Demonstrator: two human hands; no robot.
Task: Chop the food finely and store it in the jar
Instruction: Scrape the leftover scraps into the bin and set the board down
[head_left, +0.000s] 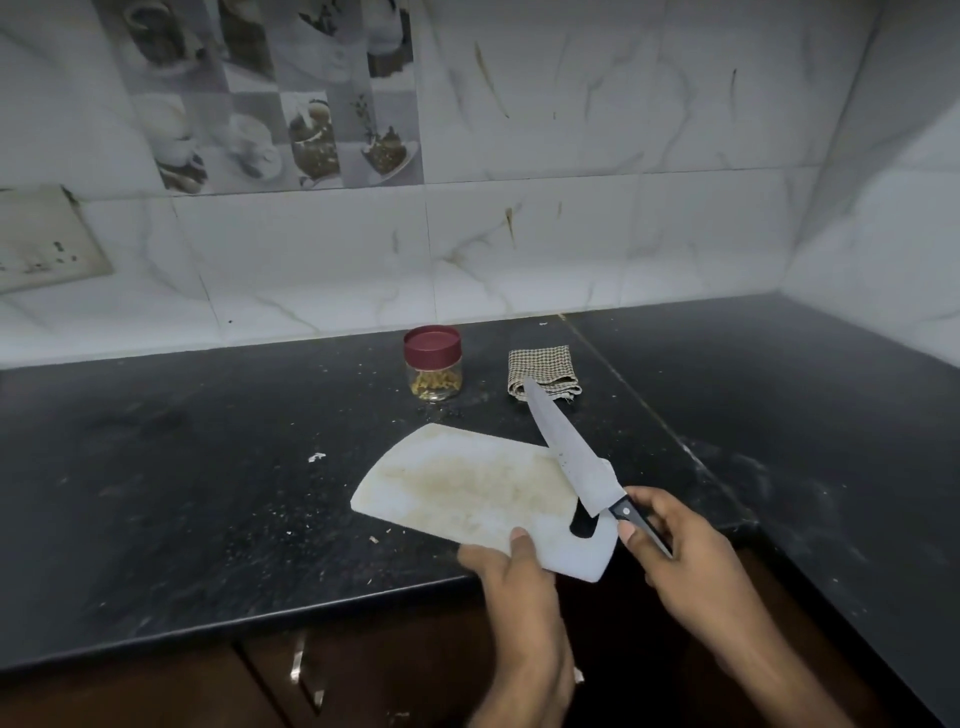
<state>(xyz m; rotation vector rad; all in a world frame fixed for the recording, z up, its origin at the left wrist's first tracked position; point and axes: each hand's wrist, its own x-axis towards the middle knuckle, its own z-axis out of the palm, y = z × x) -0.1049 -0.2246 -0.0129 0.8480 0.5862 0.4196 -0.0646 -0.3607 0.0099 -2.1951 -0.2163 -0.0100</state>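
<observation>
1. Black stone tabletop (208, 493); the lidded jar (432, 362) with chopped food stands behind the chopping board (467, 488).
2. Left hand (511, 571) grips the board's near edge; right hand (675, 545) grips the knife (571, 457).
3. Best keep the blade pointed away while clearing up.

Table (208, 519): dark speckled stone, polished, dusted with crumbs. Board (467, 493) by left hand (511, 582): white plastic, matt, stained brown. Knife (571, 452) in right hand (685, 561): dull grey metal blade, black glossy handle. Beyond hands: clear jar (434, 382), smooth maroon plastic lid; checked woven cloth (543, 371). Wall (571, 234): glossy marbled tile.
</observation>
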